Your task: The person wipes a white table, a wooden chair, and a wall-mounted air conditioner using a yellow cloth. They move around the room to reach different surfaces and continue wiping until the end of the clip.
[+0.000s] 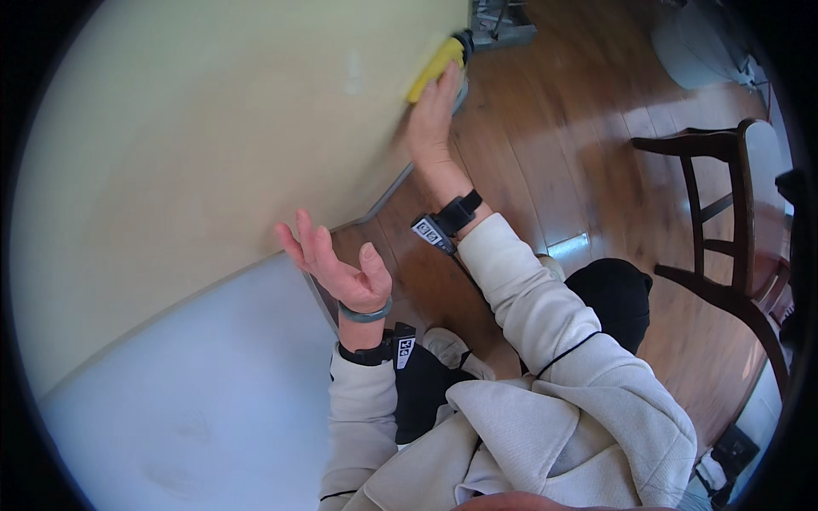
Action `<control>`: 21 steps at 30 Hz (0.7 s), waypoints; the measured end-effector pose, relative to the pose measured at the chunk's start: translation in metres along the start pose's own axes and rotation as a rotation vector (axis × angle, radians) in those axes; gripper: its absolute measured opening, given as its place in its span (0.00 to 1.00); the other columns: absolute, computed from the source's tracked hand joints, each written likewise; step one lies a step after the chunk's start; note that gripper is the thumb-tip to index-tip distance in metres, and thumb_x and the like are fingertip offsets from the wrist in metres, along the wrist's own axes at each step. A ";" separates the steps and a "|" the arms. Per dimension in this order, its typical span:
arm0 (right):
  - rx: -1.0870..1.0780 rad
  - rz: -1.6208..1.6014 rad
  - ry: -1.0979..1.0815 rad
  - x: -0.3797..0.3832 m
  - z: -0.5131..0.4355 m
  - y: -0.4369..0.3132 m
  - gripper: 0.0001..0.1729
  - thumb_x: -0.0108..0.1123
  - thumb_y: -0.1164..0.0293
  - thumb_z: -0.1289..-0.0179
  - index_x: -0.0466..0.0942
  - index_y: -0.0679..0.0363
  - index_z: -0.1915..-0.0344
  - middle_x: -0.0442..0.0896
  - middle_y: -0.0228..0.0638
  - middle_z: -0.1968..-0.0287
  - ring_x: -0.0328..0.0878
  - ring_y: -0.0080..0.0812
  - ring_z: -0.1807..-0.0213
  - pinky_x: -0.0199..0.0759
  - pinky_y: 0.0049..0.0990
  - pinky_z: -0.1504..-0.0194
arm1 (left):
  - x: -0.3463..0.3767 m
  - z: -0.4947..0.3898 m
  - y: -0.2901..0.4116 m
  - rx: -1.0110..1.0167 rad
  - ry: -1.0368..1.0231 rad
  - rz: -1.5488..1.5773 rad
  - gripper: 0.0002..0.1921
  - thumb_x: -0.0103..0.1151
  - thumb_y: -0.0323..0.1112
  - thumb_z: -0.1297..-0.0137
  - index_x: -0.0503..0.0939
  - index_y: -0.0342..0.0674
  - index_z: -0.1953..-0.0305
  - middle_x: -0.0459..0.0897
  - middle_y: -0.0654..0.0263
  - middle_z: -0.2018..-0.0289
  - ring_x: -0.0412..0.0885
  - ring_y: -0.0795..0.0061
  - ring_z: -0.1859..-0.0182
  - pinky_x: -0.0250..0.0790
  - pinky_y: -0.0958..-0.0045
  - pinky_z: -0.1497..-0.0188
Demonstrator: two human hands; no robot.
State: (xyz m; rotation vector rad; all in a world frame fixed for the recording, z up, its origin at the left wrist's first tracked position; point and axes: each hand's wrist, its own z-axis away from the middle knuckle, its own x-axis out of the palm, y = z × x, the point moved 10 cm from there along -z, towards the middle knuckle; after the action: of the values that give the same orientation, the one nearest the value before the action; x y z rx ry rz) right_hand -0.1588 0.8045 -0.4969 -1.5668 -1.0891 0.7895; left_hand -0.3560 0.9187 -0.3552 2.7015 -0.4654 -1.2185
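My right hand (434,121) reaches up along the edge of a large glossy cream panel (211,147). It holds a yellow object with a dark end (438,69) against or close to that edge; the palm hides part of it, and its exact kind is unclear. My left hand (339,268) holds nothing. Its fingers are apart and bent upward, close to the cream panel's lower edge; whether they touch it I cannot tell. Below the seam lies a pale bluish-white surface (211,377) with faint smudges.
Brown wooden flooring (530,160) runs along the right. A dark wooden chair (735,211) lies that way, with a pale bucket-like container (693,54) beyond it. A grey metal tray or frame (505,32) stands past the panel's corner. My shoe (444,348) shows below.
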 end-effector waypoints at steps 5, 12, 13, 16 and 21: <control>-0.184 0.023 -0.010 -0.011 -0.030 -0.058 0.29 0.48 0.72 0.32 0.61 0.70 0.33 0.55 0.61 0.28 0.49 0.62 0.26 0.45 0.47 0.27 | -0.004 -0.016 0.008 0.020 0.084 0.006 0.31 0.49 0.40 0.28 0.57 0.35 0.29 0.58 0.47 0.28 0.47 0.39 0.25 0.40 0.43 0.25; -0.475 -0.063 -0.121 -0.027 -0.015 -0.181 0.21 0.58 0.86 0.50 0.79 0.63 0.53 0.72 0.46 0.49 0.69 0.48 0.46 0.66 0.38 0.43 | -0.014 -0.025 0.013 0.029 0.206 -0.008 0.31 0.50 0.39 0.29 0.57 0.36 0.29 0.61 0.45 0.29 0.50 0.38 0.26 0.44 0.43 0.26; -0.533 -0.073 -0.097 -0.029 -0.006 -0.192 0.21 0.58 0.86 0.49 0.79 0.64 0.52 0.71 0.46 0.49 0.68 0.48 0.46 0.66 0.38 0.43 | -0.020 -0.021 0.009 0.030 0.221 -0.013 0.31 0.51 0.39 0.29 0.57 0.35 0.29 0.61 0.45 0.30 0.51 0.38 0.26 0.45 0.43 0.26; -0.540 -0.012 -0.015 -0.037 -0.003 -0.197 0.21 0.57 0.85 0.46 0.77 0.65 0.50 0.71 0.46 0.49 0.69 0.46 0.45 0.67 0.37 0.43 | -0.021 -0.004 0.002 0.027 0.243 -0.026 0.30 0.51 0.39 0.29 0.58 0.36 0.30 0.63 0.45 0.31 0.53 0.37 0.27 0.48 0.44 0.27; -0.444 -0.017 -0.014 -0.030 0.002 -0.184 0.20 0.59 0.84 0.46 0.77 0.66 0.51 0.72 0.46 0.51 0.72 0.45 0.48 0.67 0.36 0.45 | -0.030 0.010 -0.006 0.019 0.276 -0.021 0.29 0.51 0.40 0.29 0.59 0.36 0.31 0.65 0.43 0.32 0.55 0.34 0.29 0.48 0.42 0.28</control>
State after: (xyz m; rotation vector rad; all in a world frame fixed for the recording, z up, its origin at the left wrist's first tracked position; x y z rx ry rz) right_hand -0.2183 0.7894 -0.3206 -1.9162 -1.3509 0.5704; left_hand -0.3806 0.9344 -0.3423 2.8365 -0.4126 -0.8296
